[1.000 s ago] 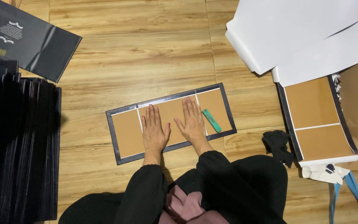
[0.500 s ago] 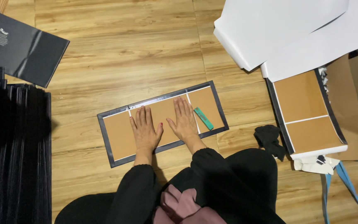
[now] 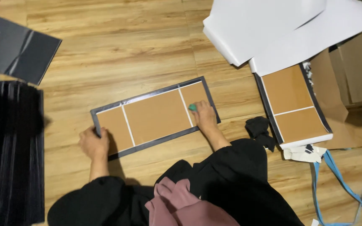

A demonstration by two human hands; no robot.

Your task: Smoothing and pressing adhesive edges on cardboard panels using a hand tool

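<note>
left hand (image 3: pixel 94 144) grips board (image 3: pixel 156 116) edge, right hand (image 3: pixel 203 117) clasps green tool (image 3: pixel 192 107) (cloth (image 3: pixel 259 127) nearby).

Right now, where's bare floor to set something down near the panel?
Free: wood floor above the brown panel, between the black sheet and white sheets. Crowded: right side with the second panel and blue strap; black stack on the left.
</note>
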